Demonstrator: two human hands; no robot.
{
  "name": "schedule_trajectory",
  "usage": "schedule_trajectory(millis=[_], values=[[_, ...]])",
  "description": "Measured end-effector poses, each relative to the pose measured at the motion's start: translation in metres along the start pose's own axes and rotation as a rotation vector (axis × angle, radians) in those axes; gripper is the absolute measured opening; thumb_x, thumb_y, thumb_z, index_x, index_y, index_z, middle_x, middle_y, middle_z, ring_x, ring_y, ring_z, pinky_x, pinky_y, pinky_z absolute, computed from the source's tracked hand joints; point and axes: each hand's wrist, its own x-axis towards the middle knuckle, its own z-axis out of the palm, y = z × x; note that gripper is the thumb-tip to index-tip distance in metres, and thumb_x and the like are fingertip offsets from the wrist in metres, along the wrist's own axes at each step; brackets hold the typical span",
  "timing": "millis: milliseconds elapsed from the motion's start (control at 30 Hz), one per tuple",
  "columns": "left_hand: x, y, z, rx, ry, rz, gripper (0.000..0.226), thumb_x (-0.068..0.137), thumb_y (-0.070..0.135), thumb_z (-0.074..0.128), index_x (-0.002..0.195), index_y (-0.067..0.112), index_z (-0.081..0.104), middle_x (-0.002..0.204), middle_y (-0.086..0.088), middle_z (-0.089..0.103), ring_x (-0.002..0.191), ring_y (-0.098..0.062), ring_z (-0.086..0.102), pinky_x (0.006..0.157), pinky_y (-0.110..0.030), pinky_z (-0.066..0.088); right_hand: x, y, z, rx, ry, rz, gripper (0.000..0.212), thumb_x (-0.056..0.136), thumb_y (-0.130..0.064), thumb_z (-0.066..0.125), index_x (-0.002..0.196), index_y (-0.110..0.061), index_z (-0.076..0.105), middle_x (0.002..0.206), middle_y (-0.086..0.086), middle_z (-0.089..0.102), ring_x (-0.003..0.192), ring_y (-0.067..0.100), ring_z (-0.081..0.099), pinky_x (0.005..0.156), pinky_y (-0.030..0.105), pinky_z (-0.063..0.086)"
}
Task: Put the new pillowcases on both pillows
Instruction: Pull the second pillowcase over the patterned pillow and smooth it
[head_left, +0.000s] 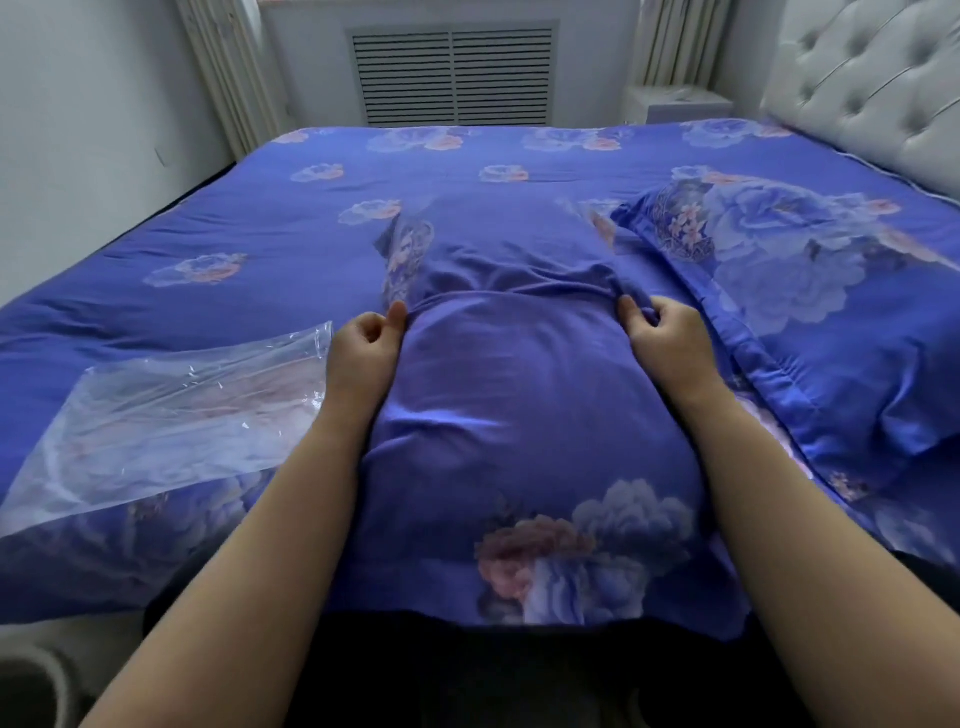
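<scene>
I stand at the foot-side edge of the bed (260, 249), both bare arms stretched out over a pillow (519, 415) that lies in front of me at 6 o'clock, its near end reaching the mattress edge. The pillow is partly inside a blue pillowcase (524, 265) with pale peony prints; the case's bunched open edge runs across the pillow at about mid-frame, from 9 o'clock to 3 o'clock between my hands.

My left hand (363, 343) has a closed grip: thumb and curled fingers pinch the left corner of the pillowcase's bunched edge. My right hand (665, 338) does the same on the right corner, fingers curled tight round a fold of the fabric. The cloth between the two grips is drawn into wrinkles.

The second pillow (810, 312), already in a matching flowered case with a flat flange border, lies at 2 o'clock, just beside the one I hold and touching its right side.

At 9 o'clock a clear plastic bag (171, 410) lies flat and crumpled on the blue flowered quilt, just beside my left forearm. A tufted pale headboard (872, 88) stands at 1 o'clock, and a slatted vent panel (452, 75) sits in the far wall at 12 o'clock, between pale curtains.
</scene>
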Motion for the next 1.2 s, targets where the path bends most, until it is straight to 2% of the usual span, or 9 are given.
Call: schedule_trajectory(millis=[67, 133, 300, 433, 567, 667, 800, 1000, 1200], values=[[0.015, -0.003, -0.001, 0.169, -0.024, -0.030, 0.025, 0.092, 0.033, 0.057, 0.078, 0.013, 0.053, 0.079, -0.009, 0.058, 0.081, -0.018, 0.056, 0.066, -0.026, 0.035, 0.012, 0.000, 0.006, -0.045, -0.131, 0.077, 0.035, 0.095, -0.038, 0.049, 0.104, -0.006, 0.060, 0.105, 0.015, 0.064, 0.103, 0.026, 0.057, 0.083, 0.033, 0.040], [0.012, 0.000, 0.004, 0.313, 0.012, 0.058, 0.020, 0.090, 0.031, 0.058, 0.096, 0.012, 0.058, 0.107, -0.013, 0.061, 0.104, -0.030, 0.055, 0.084, -0.032, 0.039, 0.012, 0.007, 0.017, -0.051, -0.239, 0.141, 0.052, 0.094, -0.041, 0.050, 0.130, -0.003, 0.048, 0.133, 0.014, 0.053, 0.123, 0.026, 0.049, 0.100, 0.032, 0.035], [-0.076, 0.025, 0.054, 0.436, -0.161, 0.746, 0.030, 0.087, 0.043, 0.052, 0.099, 0.020, 0.067, 0.122, 0.002, 0.064, 0.114, -0.021, 0.057, 0.101, -0.037, 0.038, -0.037, 0.042, 0.023, 0.136, 0.038, 0.053, 0.041, 0.088, -0.044, 0.054, 0.116, -0.014, 0.058, 0.119, 0.010, 0.060, 0.111, 0.024, 0.056, 0.100, 0.035, 0.042], [-0.124, 0.015, 0.096, 0.670, -0.247, 0.922, 0.046, 0.085, 0.055, 0.049, 0.118, 0.027, 0.064, 0.132, -0.002, 0.058, 0.123, -0.027, 0.052, 0.108, -0.043, 0.030, -0.099, 0.074, 0.014, 0.266, 0.303, -0.010, 0.036, 0.089, -0.053, 0.042, 0.104, -0.022, 0.051, 0.107, 0.002, 0.058, 0.095, 0.017, 0.057, 0.085, 0.027, 0.047], [-0.123, 0.011, 0.109, 0.660, -0.164, 0.909, 0.037, 0.087, 0.051, 0.050, 0.112, 0.030, 0.068, 0.126, -0.002, 0.062, 0.118, -0.027, 0.057, 0.105, -0.044, 0.033, -0.140, 0.101, 0.013, 0.126, 0.361, -0.152, 0.039, 0.089, -0.053, 0.049, 0.108, -0.019, 0.047, 0.107, -0.001, 0.051, 0.095, 0.021, 0.053, 0.084, 0.030, 0.043], [-0.123, 0.010, 0.111, 0.668, -0.102, 0.909, 0.029, 0.087, 0.049, 0.057, 0.103, 0.030, 0.071, 0.121, 0.001, 0.065, 0.113, -0.025, 0.060, 0.097, -0.041, 0.038, -0.158, 0.122, 0.016, -0.085, 0.372, -0.241, 0.043, 0.078, -0.045, 0.065, 0.101, -0.010, 0.052, 0.099, 0.010, 0.055, 0.096, 0.025, 0.049, 0.087, 0.035, 0.040], [-0.129, 0.013, 0.112, 0.696, -0.009, 0.880, 0.020, 0.083, 0.046, 0.063, 0.094, 0.032, 0.072, 0.116, 0.005, 0.066, 0.104, -0.023, 0.059, 0.085, -0.038, 0.035, -0.166, 0.130, 0.013, -0.322, 0.343, -0.196, 0.027, 0.078, -0.037, 0.060, 0.084, -0.011, 0.063, 0.085, 0.010, 0.057, 0.083, 0.030, 0.051, 0.073, 0.043, 0.039], [-0.145, 0.021, 0.120, 0.579, 0.052, 0.925, 0.007, 0.083, 0.019, 0.066, 0.078, 0.023, 0.071, 0.089, 0.010, 0.069, 0.079, -0.020, 0.061, 0.075, -0.033, 0.042, -0.169, 0.108, -0.006, -0.270, 0.173, 0.075, 0.015, 0.084, -0.032, 0.062, 0.079, -0.018, 0.065, 0.079, 0.001, 0.066, 0.077, 0.026, 0.061, 0.062, 0.033, 0.038], [-0.148, 0.019, 0.126, 0.502, 0.010, 0.899, 0.013, 0.087, 0.021, 0.062, 0.081, 0.017, 0.072, 0.086, 0.007, 0.071, 0.068, -0.021, 0.061, 0.067, -0.034, 0.046, -0.159, 0.106, -0.014, 0.063, 0.210, 0.213, 0.007, 0.085, -0.021, 0.066, 0.079, -0.020, 0.070, 0.074, -0.004, 0.071, 0.072, 0.013, 0.063, 0.072, 0.030, 0.049]])
